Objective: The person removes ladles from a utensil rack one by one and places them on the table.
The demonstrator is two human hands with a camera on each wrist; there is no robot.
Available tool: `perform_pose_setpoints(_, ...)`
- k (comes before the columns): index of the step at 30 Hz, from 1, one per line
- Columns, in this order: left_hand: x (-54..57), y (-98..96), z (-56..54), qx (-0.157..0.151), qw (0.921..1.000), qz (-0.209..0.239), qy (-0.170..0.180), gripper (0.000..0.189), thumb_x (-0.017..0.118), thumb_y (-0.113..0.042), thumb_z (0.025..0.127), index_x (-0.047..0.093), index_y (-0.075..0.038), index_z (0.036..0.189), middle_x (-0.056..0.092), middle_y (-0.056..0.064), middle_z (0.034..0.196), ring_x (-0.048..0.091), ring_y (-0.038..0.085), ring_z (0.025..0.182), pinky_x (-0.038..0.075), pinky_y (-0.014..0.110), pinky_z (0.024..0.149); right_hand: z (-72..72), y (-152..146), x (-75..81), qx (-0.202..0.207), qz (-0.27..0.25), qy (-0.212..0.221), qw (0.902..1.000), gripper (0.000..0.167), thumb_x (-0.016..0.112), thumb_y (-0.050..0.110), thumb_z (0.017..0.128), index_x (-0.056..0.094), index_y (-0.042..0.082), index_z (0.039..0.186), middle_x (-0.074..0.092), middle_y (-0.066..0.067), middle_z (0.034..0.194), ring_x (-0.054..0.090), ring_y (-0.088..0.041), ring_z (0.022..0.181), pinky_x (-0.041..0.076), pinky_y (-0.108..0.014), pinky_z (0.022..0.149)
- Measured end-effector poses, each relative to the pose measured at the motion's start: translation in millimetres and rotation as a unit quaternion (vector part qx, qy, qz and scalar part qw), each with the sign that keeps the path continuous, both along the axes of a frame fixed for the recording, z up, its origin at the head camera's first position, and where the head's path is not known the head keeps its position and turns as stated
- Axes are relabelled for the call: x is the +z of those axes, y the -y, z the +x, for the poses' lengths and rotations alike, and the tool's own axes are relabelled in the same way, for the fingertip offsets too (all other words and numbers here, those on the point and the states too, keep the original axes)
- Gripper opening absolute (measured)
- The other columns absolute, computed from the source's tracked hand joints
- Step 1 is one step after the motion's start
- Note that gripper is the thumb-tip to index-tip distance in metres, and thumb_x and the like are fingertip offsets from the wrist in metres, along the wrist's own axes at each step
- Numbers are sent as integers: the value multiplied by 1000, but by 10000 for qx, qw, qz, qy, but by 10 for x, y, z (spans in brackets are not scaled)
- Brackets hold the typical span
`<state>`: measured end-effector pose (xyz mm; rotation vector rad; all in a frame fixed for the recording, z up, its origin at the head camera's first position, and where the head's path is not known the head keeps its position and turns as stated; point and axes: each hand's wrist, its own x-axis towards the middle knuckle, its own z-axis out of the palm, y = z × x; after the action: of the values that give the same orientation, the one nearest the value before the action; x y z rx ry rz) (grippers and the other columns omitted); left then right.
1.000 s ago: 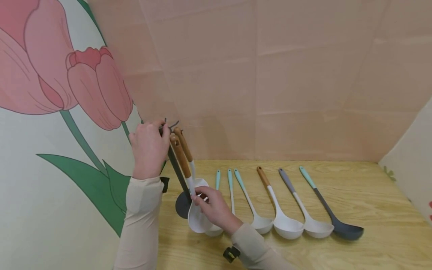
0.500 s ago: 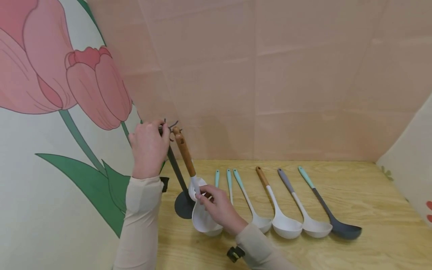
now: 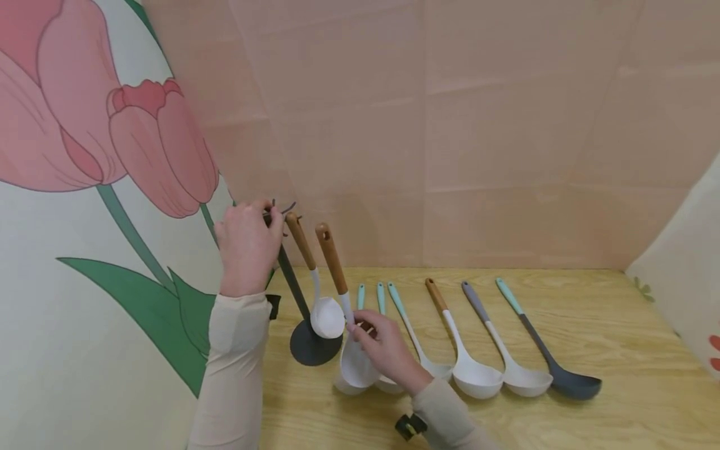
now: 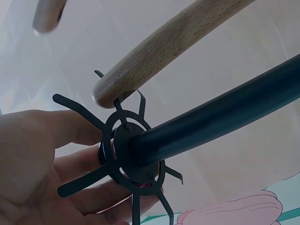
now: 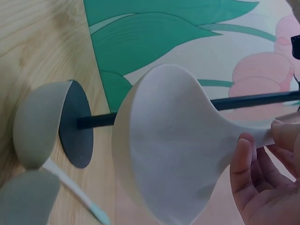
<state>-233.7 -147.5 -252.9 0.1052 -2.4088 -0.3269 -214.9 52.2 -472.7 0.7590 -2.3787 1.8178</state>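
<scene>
My left hand (image 3: 247, 244) holds the hub at the top of a black hook stand (image 3: 315, 351), with hooks fanning out around its pole. On one hook hangs a white ladle (image 3: 327, 319), its wooden handle (image 4: 150, 61) caught by the end in the left wrist view. With curled fingers my right hand (image 3: 388, 347) pinches the neck of a second white ladle (image 3: 332, 259) with a wooden handle. This held ladle tilts, its handle end up and clear of the hooks; its bowl (image 5: 171, 140) fills the middle of the right wrist view.
Several ladles lie in a row on the wooden table (image 3: 635, 337): mint-handled ones (image 3: 404, 306), a wooden-handled one (image 3: 478, 378), a grey-handled one (image 3: 525, 380) and a dark one (image 3: 579, 384). A tulip-printed wall (image 3: 140, 312) rises close at the left.
My right hand has moved right with its ladle, drawing it away from the stand. The other wooden-handled ladle hangs plainly visible on its hook. My left hand stays at the stand's top.
</scene>
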Motion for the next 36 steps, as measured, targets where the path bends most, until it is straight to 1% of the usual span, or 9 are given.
perform_pose_setpoints(3, 0, 4, 2, 13, 10000, 4, 33, 28, 53, -21, 100, 74, -3, 103, 71, 19, 93, 61, 43, 86, 46, 59, 74, 14, -95, -21, -116, -28, 5, 9999, 15, 62, 21, 100, 71, 14, 111, 68, 1, 92, 64, -14, 79, 55, -28, 63)
perform_pose_setpoints(7, 0, 6, 2, 4, 10000, 7, 29, 28, 53, -21, 99, 74, -3, 101, 71, 19, 93, 60, 43, 85, 46, 60, 74, 24, -254, -68, -262, 3, 93, 9996, 16, 63, 23, 99, 71, 16, 111, 68, -1, 91, 63, -13, 78, 55, -28, 64)
perform_pose_setpoints(9, 1, 6, -1, 0, 10000, 0, 29, 28, 53, -21, 99, 74, -3, 100, 71, 19, 93, 60, 43, 85, 46, 59, 73, 22, -330, -92, -356, 5, 105, 9993, 16, 63, 21, 99, 71, 15, 111, 68, -1, 90, 63, -12, 77, 55, -27, 64)
perform_pose_setpoints(14, 4, 8, -4, 5, 10000, -21, 48, 28, 53, -21, 99, 74, -3, 101, 71, 19, 92, 59, 42, 84, 47, 58, 73, 3, -489, -136, -662, 0, -27, 9978, 14, 65, 16, 97, 72, 10, 108, 67, -1, 84, 61, -11, 72, 54, -26, 61)
perform_pose_setpoints(17, 1, 8, -7, -24, 10000, -20, 37, 28, 53, -21, 99, 74, -3, 101, 71, 19, 91, 59, 42, 83, 47, 58, 72, -6, -592, -153, -753, -20, -132, 9971, 13, 65, 15, 97, 72, 8, 106, 66, -2, 82, 61, -10, 71, 54, -26, 60)
perform_pose_setpoints(20, -3, 6, -8, -55, 10000, -14, 41, 27, 54, -20, 99, 74, -3, 101, 71, 19, 91, 59, 41, 82, 46, 58, 73, -13, -709, -174, -792, 8, -132, 9968, 14, 64, 16, 98, 71, 7, 107, 66, -2, 82, 60, -9, 72, 54, -26, 60)
perform_pose_setpoints(25, -7, 3, -7, -57, 10000, -43, 61, 27, 55, -20, 99, 74, -2, 104, 71, 20, 93, 59, 41, 82, 47, 58, 73, -21, -908, -190, -920, 160, -95, 9956, 15, 63, 18, 99, 71, 9, 109, 66, -3, 81, 61, -11, 71, 54, -27, 60)
perform_pose_setpoints(30, -7, 3, -10, -75, 9999, -82, 38, 28, 54, -20, 100, 74, -1, 105, 71, 20, 93, 59, 41, 82, 48, 58, 72, -31, -1102, -186, -1116, 285, -74, 9933, 15, 63, 16, 99, 71, 7, 108, 65, -4, 80, 61, -11, 71, 54, -27, 59)
perform_pose_setpoints(36, -6, 10, -13, -93, 9999, -64, -8, 27, 54, -19, 100, 74, 0, 104, 71, 21, 93, 58, 41, 81, 47, 56, 70, -34, -1364, -184, -1270, 316, -250, 9911, 16, 60, 14, 100, 69, 5, 110, 64, -5, 79, 61, -16, 68, 53, -27, 57)
